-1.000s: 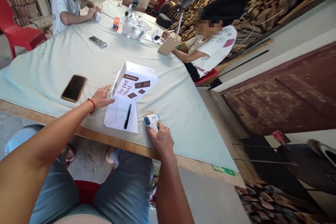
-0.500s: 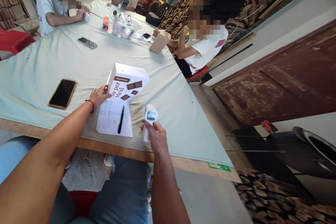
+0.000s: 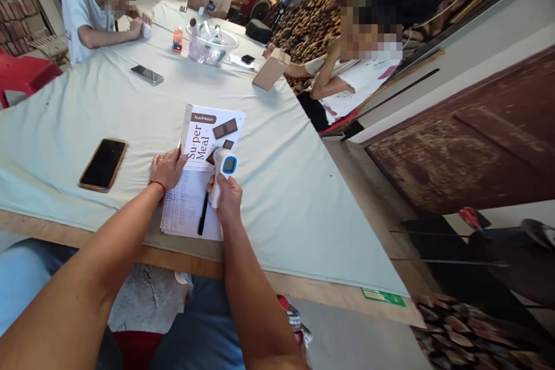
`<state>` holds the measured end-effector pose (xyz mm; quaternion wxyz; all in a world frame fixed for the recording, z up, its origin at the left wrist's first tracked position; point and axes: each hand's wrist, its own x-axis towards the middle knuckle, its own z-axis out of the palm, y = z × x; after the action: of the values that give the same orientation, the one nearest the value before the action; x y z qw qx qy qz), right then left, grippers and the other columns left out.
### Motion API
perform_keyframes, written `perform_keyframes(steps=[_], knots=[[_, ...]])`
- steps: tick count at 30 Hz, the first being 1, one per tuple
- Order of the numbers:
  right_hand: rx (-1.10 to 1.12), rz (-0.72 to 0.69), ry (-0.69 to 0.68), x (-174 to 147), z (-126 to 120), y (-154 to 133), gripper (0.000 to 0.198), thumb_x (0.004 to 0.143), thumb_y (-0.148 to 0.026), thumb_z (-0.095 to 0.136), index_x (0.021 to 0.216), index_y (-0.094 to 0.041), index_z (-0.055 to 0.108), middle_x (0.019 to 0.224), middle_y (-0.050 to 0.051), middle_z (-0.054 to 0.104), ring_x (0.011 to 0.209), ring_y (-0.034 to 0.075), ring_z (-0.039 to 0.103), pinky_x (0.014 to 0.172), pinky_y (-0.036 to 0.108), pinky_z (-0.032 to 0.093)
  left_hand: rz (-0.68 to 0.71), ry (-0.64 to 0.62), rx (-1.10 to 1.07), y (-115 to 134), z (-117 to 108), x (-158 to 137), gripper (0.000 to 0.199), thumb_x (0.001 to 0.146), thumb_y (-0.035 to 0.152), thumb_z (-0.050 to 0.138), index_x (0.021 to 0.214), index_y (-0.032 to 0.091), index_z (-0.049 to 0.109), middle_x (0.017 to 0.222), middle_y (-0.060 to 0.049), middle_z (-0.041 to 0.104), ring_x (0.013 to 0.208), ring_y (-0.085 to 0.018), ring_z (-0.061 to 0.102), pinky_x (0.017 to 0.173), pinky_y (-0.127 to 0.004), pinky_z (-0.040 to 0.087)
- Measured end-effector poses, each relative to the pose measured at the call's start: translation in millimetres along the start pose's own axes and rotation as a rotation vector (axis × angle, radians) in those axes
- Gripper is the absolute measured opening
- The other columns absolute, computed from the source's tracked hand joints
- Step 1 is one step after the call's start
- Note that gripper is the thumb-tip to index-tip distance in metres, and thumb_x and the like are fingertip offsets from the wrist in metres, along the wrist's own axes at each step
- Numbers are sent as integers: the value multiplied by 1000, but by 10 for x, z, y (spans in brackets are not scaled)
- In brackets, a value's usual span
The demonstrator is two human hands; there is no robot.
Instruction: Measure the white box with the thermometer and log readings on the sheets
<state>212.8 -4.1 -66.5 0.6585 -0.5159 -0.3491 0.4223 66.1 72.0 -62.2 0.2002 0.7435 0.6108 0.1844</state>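
Observation:
In my right hand [image 3: 228,196] is a white infrared thermometer [image 3: 219,161], gripped by its handle, its blue-rimmed screen facing me. Its head overlaps the lower right of a white "Su-per Meal" box [image 3: 225,118] with brown chocolate pieces printed on it. My left hand [image 3: 168,169] grips the lower left edge of that box, thumb on the front; the fingers behind are partly hidden. Written-on paper sheets [image 3: 184,208] lie in front of the box. A black pen [image 3: 202,217] rests on them, its upper end beside my right hand.
A phone in a brown case [image 3: 104,165] lies to the left, another phone [image 3: 147,74] farther back. Beyond are an orange item [image 3: 177,39], a clear basin [image 3: 203,53] of bottles and a cardboard box [image 3: 271,71]. Several people sit around the cloth-covered table [image 3: 295,202].
My right hand has brought the thermometer left and up, from beside the papers to the front of the box. The box's top face no longer shows; its front faces me more squarely.

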Motion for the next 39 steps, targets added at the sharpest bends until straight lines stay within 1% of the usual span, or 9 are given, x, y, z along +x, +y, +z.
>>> perform_keyframes(steps=[7, 12, 17, 19, 28, 31, 34, 37, 39], knots=[[-39, 81, -57, -44, -17, 79, 38, 70, -60, 64, 73, -23, 55, 57, -5, 55, 52, 11, 44, 52, 26, 35, 33, 32, 10, -7, 11, 29, 49, 105, 40, 24, 144, 23, 49, 142, -7, 61, 139, -23, 48, 122, -46, 26], [-26, 72, -59, -42, 1, 73, 43, 67, -63, 66, 75, -23, 55, 59, -5, 55, 53, 11, 46, 52, 26, 37, 44, 42, 11, -18, 23, 31, 50, 105, 41, 23, 145, 24, 47, 143, -7, 60, 139, -22, 48, 122, -46, 25], [38, 123, -83, -61, 7, 39, 47, 67, -64, 67, 84, -22, 58, 62, -5, 57, 52, 11, 48, 49, 25, 36, 37, 36, 35, -13, 16, 30, 49, 105, 39, 24, 146, 23, 46, 142, -8, 61, 139, -23, 48, 122, -46, 26], [37, 119, -86, -62, 6, 27, 48, 66, -65, 68, 85, -22, 58, 62, -5, 57, 52, 11, 48, 49, 25, 37, 50, 41, 22, -19, 19, 32, 49, 105, 39, 24, 145, 24, 47, 142, -8, 60, 139, -23, 48, 122, -47, 25], [18, 119, -96, -47, 20, 59, 47, 65, -66, 69, 75, -23, 55, 60, -4, 57, 51, 11, 45, 46, 25, 36, 42, 49, 6, -47, 38, 38, 50, 104, 42, 25, 146, 26, 46, 144, -6, 59, 140, -23, 47, 123, -47, 24], [13, 140, -93, -73, 27, -48, 45, 64, -64, 70, 71, -23, 55, 57, -4, 56, 49, 11, 44, 45, 26, 35, 43, 44, 9, -41, 25, 33, 49, 104, 42, 25, 146, 26, 47, 144, -7, 60, 139, -23, 48, 123, -48, 24], [-35, 161, -70, -187, -38, -273, 38, 66, -57, 71, 67, -22, 57, 55, -4, 55, 49, 11, 43, 46, 25, 34, 46, 38, 25, -27, 1, 26, 49, 105, 41, 25, 146, 25, 46, 143, -7, 60, 139, -22, 48, 123, -47, 24], [-126, 113, -12, -428, -209, -503, 29, 68, -47, 71, 66, -20, 61, 57, -4, 57, 53, 11, 44, 49, 24, 34, 48, 33, 58, -17, -23, 20, 49, 105, 40, 25, 145, 22, 47, 143, -9, 60, 139, -22, 48, 122, -44, 26], [-183, 85, 51, -640, -367, -587, 29, 67, -46, 72, 68, -20, 62, 60, -3, 58, 56, 12, 47, 52, 24, 36, 61, 28, 67, -17, -34, 16, 48, 105, 39, 25, 143, 20, 48, 143, -9, 60, 139, -22, 49, 121, -43, 27]])
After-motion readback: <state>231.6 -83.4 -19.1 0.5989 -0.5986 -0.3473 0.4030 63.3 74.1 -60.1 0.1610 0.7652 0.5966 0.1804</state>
